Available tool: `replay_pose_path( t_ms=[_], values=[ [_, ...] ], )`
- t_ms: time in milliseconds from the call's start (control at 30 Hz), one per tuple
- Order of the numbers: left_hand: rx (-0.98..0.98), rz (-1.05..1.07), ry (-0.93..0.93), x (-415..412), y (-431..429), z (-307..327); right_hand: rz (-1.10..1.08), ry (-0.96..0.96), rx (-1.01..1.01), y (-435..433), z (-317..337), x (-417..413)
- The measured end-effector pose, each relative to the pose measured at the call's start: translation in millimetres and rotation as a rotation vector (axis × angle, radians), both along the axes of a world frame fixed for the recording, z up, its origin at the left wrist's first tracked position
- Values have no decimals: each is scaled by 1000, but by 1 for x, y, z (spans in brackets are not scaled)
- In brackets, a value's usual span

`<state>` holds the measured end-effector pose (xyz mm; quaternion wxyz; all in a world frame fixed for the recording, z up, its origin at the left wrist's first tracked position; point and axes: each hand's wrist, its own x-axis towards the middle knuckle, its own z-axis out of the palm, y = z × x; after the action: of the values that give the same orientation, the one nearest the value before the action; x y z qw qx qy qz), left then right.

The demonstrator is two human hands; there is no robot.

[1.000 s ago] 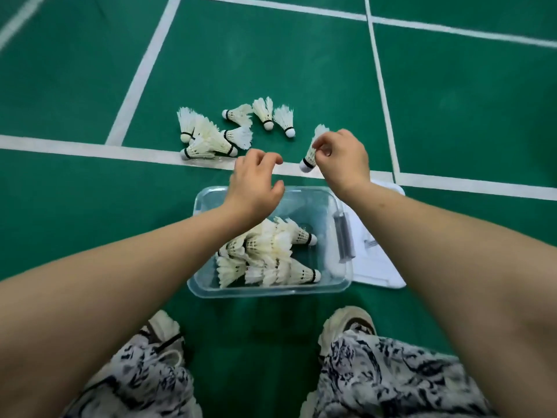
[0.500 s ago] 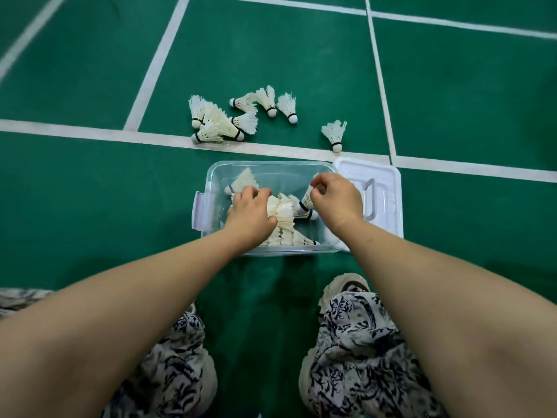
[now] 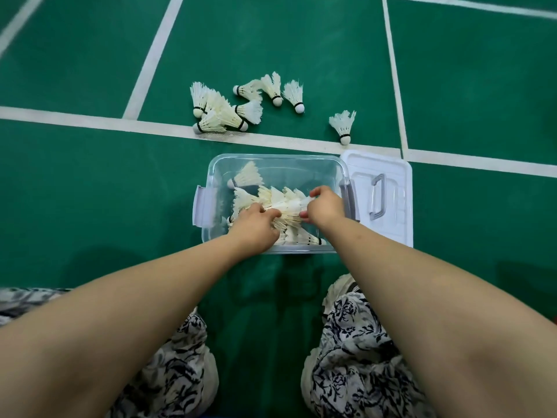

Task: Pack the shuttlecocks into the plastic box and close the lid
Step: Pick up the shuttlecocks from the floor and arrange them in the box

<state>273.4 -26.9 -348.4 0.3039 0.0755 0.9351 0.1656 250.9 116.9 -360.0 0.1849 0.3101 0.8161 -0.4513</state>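
Green court floor [image 3: 90, 191]. Your left hand [image 3: 256, 227] and right hand [image 3: 325, 206] are both inside the box [image 3: 277, 159], each grip pinching the shuttlecocks [image 3: 283, 203] between them. Lid [image 3: 388, 200] lies just right of your right hand; loose shuttlecocks [image 3: 229, 111] lie beyond.

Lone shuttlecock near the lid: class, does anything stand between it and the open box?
Nothing visible does. The lone shuttlecock lies on bare floor beyond a white court line, just past the box, whose top is open. The lid rests beside it.
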Motion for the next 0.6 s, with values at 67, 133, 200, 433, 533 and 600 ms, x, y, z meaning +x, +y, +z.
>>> replay_pose_path(
  t_ms=[67, 133, 200, 433, 533, 600],
  values=[
    [-6, -16, -7, -1, 0, -1, 65, -54, 45, 1, -5, 2],
    [-10, -26, -20, -2, 1, -3, 128, -85, 91, 3, -6, 4],
    [-13, -29, -29, -4, 1, -4, 172, -102, 124, 6, -6, 6],
    [-2, -43, -25, -4, 3, -1, 292, -76, 253, 9, -1, 9],
    [27, -45, -5, -5, 1, 5, 318, -56, 282, 10, 6, 10],
    [36, -54, 15, -5, 1, 12, 330, -34, 300, 12, 14, 11]
  ],
)
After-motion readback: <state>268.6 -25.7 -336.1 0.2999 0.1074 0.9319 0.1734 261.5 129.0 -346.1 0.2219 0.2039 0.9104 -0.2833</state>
